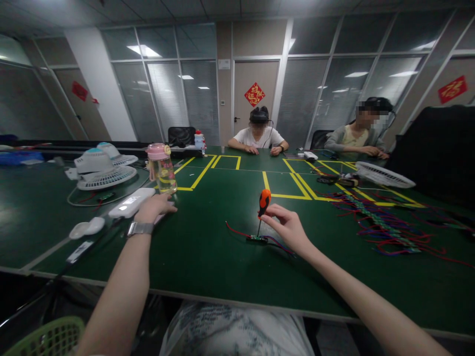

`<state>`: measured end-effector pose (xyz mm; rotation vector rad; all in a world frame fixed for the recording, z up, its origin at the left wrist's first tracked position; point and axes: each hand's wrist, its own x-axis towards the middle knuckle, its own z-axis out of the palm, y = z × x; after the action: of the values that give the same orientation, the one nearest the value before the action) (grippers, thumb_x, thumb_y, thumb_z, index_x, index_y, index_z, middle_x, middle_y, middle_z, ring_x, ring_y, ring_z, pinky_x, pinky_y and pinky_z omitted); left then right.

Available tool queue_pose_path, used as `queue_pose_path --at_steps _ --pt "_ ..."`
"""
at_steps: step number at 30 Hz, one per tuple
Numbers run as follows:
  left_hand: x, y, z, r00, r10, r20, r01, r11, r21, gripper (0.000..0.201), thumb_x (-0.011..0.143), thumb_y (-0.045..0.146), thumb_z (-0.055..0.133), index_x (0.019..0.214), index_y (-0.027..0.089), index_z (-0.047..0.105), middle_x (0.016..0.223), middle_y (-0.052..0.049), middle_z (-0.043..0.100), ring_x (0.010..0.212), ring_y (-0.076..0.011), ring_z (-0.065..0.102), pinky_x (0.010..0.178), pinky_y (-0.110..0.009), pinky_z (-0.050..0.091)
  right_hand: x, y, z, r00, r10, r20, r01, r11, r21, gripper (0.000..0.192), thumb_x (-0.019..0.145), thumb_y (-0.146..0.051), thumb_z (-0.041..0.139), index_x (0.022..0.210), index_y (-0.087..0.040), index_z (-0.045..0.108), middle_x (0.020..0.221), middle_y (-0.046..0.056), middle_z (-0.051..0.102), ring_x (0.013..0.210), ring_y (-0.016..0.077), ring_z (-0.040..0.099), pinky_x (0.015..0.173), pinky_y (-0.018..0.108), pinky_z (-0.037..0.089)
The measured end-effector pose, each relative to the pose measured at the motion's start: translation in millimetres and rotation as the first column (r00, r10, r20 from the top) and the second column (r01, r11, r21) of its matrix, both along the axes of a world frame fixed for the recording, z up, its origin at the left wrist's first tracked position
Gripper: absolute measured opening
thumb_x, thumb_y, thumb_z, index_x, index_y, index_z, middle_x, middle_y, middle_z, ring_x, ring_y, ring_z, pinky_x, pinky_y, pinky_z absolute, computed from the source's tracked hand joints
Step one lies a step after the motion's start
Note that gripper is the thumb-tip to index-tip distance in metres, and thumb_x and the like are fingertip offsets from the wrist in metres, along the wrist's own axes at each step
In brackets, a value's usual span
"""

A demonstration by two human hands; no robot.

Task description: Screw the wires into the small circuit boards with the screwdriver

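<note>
right hand [289,228]: fingers pinch orange screwdriver [263,206], upright, tip on small board [257,239], centre | left hand [153,207]: fingers curled on white plastic part [130,203], left | matte green table [208,257]

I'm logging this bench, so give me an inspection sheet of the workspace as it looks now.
Surface: green table with yellow tape lines.
Job's things: orange-handled screwdriver upright on small circuit board.
Clutter: white fan parts, pink-lidded bottle, white casing.
Hands: right hand fingers hold the screwdriver; left hand rests on the casing.
Cables: red and blue leads at the board; wire bundle to the right.
Surroundings: two seated people opposite, glass partitions.
</note>
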<state>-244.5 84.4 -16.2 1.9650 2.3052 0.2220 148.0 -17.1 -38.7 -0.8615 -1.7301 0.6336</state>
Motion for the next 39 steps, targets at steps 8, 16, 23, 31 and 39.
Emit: queue_pose_path --at_steps 8,16,23,31,39 --pt "134.5 -65.8 42.3 0.421 -0.744 0.519 0.554 0.664 0.502 0.048 0.094 0.043 0.043 0.137 0.021 0.047 0.138 -0.009 0.054 0.124 -0.0231 0.054 0.105 -0.038 0.042 -0.2 1.1 -1.7 0.995 0.05 0.09 -0.053 0.998 0.027 0.021 0.092 -0.031 0.054 0.096 -0.018 0.071 0.093 0.006 0.066 0.089 0.0189 0.061 0.081 0.03 0.044" --pt "213.4 -88.6 63.7 0.23 -0.904 0.361 0.725 0.407 0.556 0.031 0.095 0.02 0.044 0.121 0.018 0.061 0.115 -0.008 0.066 0.104 -0.0173 0.062 0.093 -0.031 0.047 -1.7 3.7 -1.8 0.992 0.112 0.062 -0.114 0.993 0.021 0.02 0.093 -0.032 0.052 0.094 -0.019 0.067 0.094 0.004 0.063 0.093 0.018 0.058 0.085 0.03 0.045" --pt "210.3 -68.1 37.3 0.079 -0.792 0.606 0.516 0.552 0.655 0.019 0.087 0.027 0.06 0.102 0.014 0.062 0.099 -0.007 0.067 0.087 -0.0155 0.065 0.081 -0.029 0.053 9.5 8.4 -16.3 0.918 0.161 0.361 -0.1 0.978 -0.183 0.025 0.073 -0.027 0.075 0.096 -0.017 0.07 0.093 0.005 0.061 0.074 0.0145 0.057 0.068 0.028 0.047" --pt "213.2 -77.3 19.3 0.253 -0.874 0.415 0.389 0.484 0.784 0.031 0.096 0.026 0.045 0.121 0.023 0.062 0.116 -0.008 0.061 0.104 -0.0171 0.06 0.091 -0.031 0.049 10.3 8.2 -24.0 0.872 0.137 0.47 -0.088 0.988 -0.125 0.009 0.076 -0.021 0.07 0.083 -0.016 0.073 0.077 0.003 0.063 0.067 0.0137 0.056 0.062 0.025 0.045" --pt "221.5 -87.0 19.0 0.072 -0.829 0.555 0.38 0.537 0.753 0.028 0.088 0.026 0.06 0.115 0.018 0.064 0.109 -0.008 0.065 0.098 -0.0183 0.065 0.085 -0.031 0.054 15.7 8.7 -22.2 0.845 0.156 0.511 -0.109 0.987 -0.122 0.015 0.081 -0.023 0.067 0.091 -0.016 0.075 0.083 0.005 0.065 0.072 0.0152 0.058 0.067 0.027 0.045"
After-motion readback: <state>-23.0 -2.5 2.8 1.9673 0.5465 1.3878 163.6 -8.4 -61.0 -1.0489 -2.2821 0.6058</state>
